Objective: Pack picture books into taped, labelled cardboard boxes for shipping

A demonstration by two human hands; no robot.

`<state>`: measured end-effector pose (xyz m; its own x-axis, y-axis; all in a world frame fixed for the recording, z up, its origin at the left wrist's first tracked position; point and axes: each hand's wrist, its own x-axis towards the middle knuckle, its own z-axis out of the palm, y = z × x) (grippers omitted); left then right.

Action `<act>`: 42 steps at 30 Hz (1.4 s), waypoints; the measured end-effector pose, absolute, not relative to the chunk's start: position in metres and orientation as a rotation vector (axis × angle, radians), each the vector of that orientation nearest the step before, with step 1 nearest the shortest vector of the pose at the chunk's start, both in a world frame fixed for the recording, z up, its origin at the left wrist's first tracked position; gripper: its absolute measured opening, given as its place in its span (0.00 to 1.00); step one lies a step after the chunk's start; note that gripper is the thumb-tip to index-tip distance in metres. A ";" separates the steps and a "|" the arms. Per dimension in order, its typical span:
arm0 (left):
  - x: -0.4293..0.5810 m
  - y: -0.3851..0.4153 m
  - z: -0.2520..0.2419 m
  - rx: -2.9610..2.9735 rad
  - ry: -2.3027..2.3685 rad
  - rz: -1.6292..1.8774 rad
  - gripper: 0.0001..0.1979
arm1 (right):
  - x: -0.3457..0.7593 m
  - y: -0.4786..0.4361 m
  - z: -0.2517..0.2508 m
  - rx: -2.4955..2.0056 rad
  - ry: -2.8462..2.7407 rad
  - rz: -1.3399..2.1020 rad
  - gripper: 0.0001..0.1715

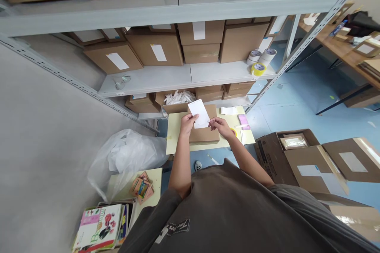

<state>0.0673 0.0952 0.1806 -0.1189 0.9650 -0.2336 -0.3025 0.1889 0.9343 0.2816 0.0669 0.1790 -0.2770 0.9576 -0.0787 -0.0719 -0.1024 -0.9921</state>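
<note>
My left hand is closed on the left edge of a white paper label, thumb on top. At the label's lower right corner, the fingertips of my right hand are pinched together on its edge. Both hands are above a flat cardboard box, which lies on a pale yellow table. More white slips lie at the table's back right. A pink printed item and a yellow tape roll, partly hidden by my right arm, are on the right side.
A metal rack full of cardboard boxes stands ahead, with tape rolls on its middle shelf. To the left are a plastic bag and stacked books. Open cartons stand on the floor at the right.
</note>
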 end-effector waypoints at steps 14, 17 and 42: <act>0.073 0.080 0.188 0.820 1.293 1.344 0.34 | 0.280 0.056 0.190 -0.994 -1.286 1.501 0.21; 0.079 0.071 0.198 0.967 1.438 1.411 0.32 | 0.279 0.055 0.194 -0.981 -1.267 1.479 0.21; 0.155 0.050 0.192 1.074 1.262 1.137 0.22 | 0.316 0.048 0.185 -1.075 -1.128 1.434 0.23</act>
<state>0.1554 0.0500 0.1917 -0.0175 0.9903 -0.1380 -0.0344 0.1374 0.9899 0.3163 0.0483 0.1853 -0.1284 0.9894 -0.0675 -0.1679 -0.0887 -0.9818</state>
